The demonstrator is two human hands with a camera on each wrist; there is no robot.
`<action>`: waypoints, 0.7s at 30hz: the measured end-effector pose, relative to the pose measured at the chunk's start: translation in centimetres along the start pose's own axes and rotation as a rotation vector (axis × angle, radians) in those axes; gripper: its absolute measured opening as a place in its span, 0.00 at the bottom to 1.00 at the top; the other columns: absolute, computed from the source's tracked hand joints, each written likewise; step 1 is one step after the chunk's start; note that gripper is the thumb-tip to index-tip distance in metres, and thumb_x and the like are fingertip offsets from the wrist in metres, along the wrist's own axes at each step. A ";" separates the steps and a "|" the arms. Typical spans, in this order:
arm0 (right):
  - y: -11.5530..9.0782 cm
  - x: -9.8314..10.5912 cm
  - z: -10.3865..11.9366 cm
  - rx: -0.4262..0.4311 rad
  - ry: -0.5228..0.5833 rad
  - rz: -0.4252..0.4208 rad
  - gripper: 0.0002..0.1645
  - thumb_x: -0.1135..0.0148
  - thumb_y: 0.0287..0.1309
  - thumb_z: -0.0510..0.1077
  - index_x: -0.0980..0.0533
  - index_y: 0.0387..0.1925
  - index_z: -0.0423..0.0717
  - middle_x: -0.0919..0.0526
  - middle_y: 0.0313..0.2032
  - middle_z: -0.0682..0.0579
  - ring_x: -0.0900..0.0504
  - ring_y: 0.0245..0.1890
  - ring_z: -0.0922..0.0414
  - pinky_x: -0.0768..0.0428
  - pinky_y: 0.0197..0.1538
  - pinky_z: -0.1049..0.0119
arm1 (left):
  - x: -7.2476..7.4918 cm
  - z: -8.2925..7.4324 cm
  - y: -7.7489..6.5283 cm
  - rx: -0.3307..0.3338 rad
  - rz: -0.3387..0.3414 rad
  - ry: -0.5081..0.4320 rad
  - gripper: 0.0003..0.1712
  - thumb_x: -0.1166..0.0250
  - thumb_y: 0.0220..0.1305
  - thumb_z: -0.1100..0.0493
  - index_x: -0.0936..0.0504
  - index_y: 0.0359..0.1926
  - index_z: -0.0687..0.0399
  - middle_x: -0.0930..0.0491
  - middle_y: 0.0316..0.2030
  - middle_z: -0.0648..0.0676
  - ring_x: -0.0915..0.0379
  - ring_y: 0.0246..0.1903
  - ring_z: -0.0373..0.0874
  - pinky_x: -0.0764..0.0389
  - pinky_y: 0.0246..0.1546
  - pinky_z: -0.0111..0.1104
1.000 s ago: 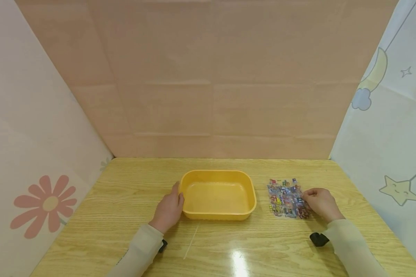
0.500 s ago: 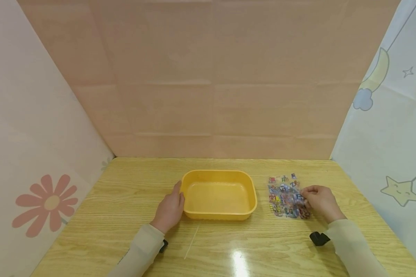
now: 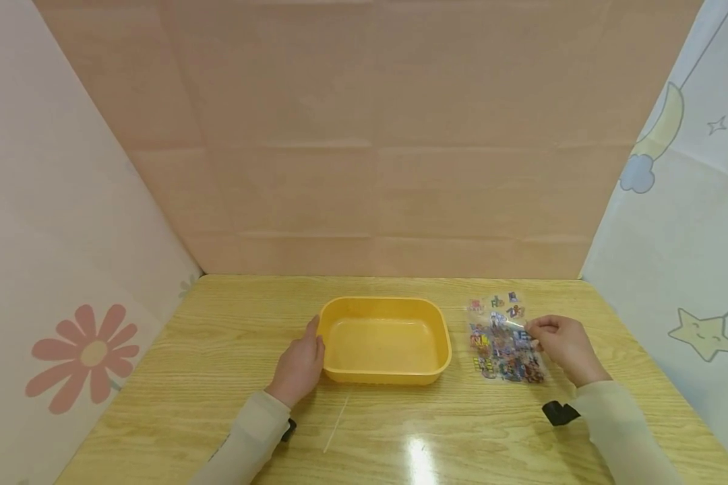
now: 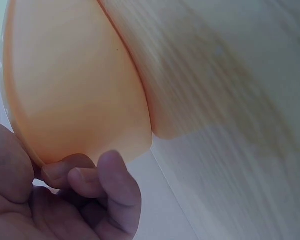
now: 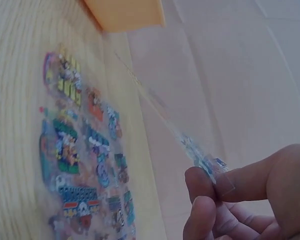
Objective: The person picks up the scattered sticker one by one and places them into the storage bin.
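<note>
A yellow plastic basin (image 3: 385,345) stands on the wooden table. My left hand (image 3: 297,367) holds its left side; in the left wrist view, the thumb and curled fingers meet at the basin's rim (image 4: 9,100). To the right of the basin, my right hand (image 3: 567,345) pinches the edge of a clear sticker sheet (image 3: 499,311) with small colourful pictures. In the right wrist view, this sheet (image 5: 162,117) appears nearly edge-on between thumb and index finger, tilted up. Below it, more printed stickers (image 5: 82,145) lie flat on the tabletop.
The wooden tabletop (image 3: 473,431) meets a brown paper-covered wall (image 3: 370,202) at the back. Patterned white panels flank it, with a flower (image 3: 91,353) on the left and a star (image 3: 706,333) on the right. A thin pale line (image 3: 336,423) runs along the table before the basin.
The sticker sheet in my right hand has lifted and tilted, its far edge rising away from the stickers below. My right hand has come up slightly. My left hand stays on the basin.
</note>
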State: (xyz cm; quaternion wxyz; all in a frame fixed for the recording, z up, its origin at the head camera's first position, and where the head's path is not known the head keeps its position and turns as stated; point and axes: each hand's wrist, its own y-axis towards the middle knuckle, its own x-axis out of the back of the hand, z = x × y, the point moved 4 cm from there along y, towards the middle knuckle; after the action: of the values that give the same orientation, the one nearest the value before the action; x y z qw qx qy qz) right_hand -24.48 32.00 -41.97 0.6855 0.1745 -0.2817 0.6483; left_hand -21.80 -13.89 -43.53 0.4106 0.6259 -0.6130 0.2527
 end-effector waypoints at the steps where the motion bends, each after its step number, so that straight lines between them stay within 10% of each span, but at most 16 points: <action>1: 0.0 0.0 0.2 0.003 0.001 -0.004 0.28 0.50 0.74 0.51 0.30 0.58 0.29 0.16 0.41 0.44 0.18 0.34 0.51 0.22 0.29 0.58 | 0.0 0.0 0.0 0.000 0.003 0.002 0.27 0.51 0.76 0.62 0.40 0.71 0.71 0.34 0.13 0.48 0.41 0.11 0.38 0.38 0.12 0.31; 21: -0.5 0.2 2.7 0.043 0.047 -0.037 0.28 0.48 0.73 0.53 0.29 0.58 0.31 0.16 0.34 0.58 0.19 0.29 0.59 0.24 0.28 0.60 | 0.2 -0.1 0.0 -0.014 -0.006 0.005 0.27 0.50 0.75 0.62 0.39 0.70 0.71 0.35 0.13 0.47 0.42 0.11 0.38 0.40 0.12 0.30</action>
State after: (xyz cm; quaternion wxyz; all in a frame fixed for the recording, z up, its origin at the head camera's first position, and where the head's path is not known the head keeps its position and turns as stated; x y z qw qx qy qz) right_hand -24.41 30.47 -39.62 0.7000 0.1792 -0.2482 0.6452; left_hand -21.81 -13.95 -43.32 0.4172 0.6244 -0.6118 0.2486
